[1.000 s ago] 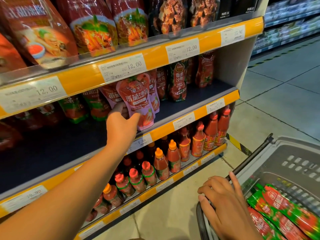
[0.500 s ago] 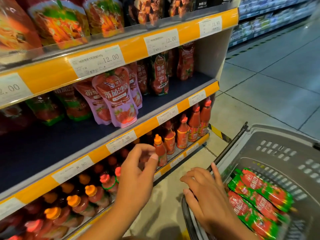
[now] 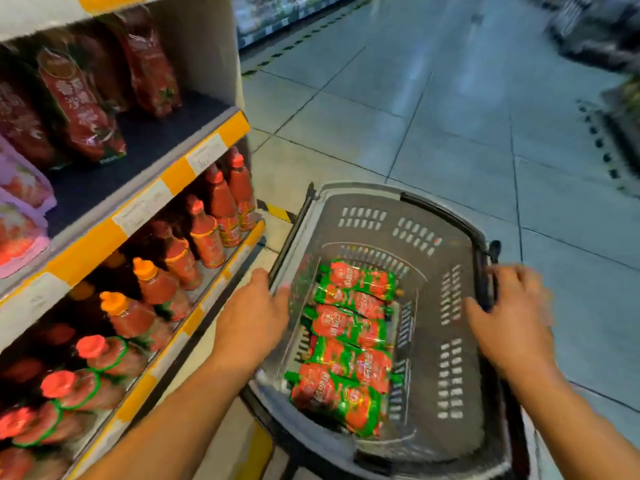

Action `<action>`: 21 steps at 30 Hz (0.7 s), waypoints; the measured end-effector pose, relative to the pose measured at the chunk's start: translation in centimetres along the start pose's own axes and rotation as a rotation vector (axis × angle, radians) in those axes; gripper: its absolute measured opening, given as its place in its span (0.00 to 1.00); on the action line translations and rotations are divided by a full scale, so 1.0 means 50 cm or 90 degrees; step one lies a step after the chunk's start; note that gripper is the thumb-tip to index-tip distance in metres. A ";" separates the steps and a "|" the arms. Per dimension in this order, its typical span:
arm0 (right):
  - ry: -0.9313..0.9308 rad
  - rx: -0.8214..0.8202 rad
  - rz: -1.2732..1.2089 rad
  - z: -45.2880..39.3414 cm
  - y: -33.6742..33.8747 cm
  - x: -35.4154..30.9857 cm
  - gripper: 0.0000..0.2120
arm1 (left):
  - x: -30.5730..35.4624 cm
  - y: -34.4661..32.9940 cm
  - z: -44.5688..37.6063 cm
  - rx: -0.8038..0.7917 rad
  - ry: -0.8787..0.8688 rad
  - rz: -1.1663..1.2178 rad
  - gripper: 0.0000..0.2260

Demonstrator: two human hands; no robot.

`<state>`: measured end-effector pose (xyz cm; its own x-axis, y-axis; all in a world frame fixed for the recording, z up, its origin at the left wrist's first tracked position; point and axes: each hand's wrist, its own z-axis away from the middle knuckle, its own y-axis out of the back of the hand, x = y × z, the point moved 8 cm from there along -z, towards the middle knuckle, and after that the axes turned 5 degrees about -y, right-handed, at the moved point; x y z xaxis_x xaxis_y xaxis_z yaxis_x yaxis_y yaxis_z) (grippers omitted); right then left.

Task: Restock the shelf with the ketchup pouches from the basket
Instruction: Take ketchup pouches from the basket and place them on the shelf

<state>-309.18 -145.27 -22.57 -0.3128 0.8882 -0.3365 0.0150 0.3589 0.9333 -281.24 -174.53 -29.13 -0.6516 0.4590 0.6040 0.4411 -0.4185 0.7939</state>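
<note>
Several red-and-green ketchup pouches lie stacked in a row in a grey plastic basket on the floor beside the shelf unit. My left hand is empty, fingers loosely extended, its tips at the basket's left rim. My right hand lies over the right rim, where thumb and fingers hold the black handle; it is blurred. The dark middle shelf carries red pouches and pink pouches standing upright.
Ketchup bottles with red and orange caps fill the bottom shelf left of the basket. A yellow price rail edges the middle shelf. Tiled aisle floor stretches beyond the basket. Other displays stand blurred at the far right.
My left hand let go of the pink pouch on the middle shelf and dropped to the basket's left rim. My right hand shifted from the left rim to the right handle. The view swung down.
</note>
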 end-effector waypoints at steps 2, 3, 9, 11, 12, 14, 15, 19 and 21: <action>-0.107 -0.048 -0.008 0.018 -0.005 0.079 0.35 | 0.000 0.008 0.001 0.004 0.004 0.015 0.15; -0.168 -0.088 -0.036 0.028 -0.016 0.105 0.37 | 0.002 0.010 0.001 0.001 0.003 0.009 0.15; -0.214 -0.146 -0.210 0.079 -0.057 0.087 0.23 | -0.007 -0.003 -0.018 0.011 0.005 -0.017 0.16; -0.209 -0.156 -0.221 0.093 -0.047 0.082 0.23 | -0.014 -0.002 -0.020 0.012 0.010 -0.008 0.16; -0.215 -0.154 -0.233 0.103 -0.041 0.085 0.23 | -0.014 0.000 -0.018 0.012 0.009 -0.007 0.16; -0.226 -0.147 -0.263 0.128 -0.034 0.096 0.24 | -0.009 0.004 -0.006 0.009 -0.001 -0.007 0.17; -0.235 -0.149 -0.269 0.147 -0.032 0.100 0.25 | -0.012 0.008 0.003 0.008 -0.005 -0.008 0.18; -0.284 -0.156 -0.271 0.241 -0.015 0.115 0.26 | -0.038 0.023 0.060 -0.023 -0.010 -0.009 0.16; -0.309 -0.160 -0.271 0.283 -0.007 0.119 0.26 | -0.050 0.035 0.092 -0.027 -0.012 -0.022 0.17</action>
<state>-297.61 -136.04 -26.69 0.2186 0.7342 -0.6428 -0.2536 0.6788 0.6891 -275.98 -172.79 -28.95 -0.6542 0.4875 0.5783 0.3922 -0.4351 0.8105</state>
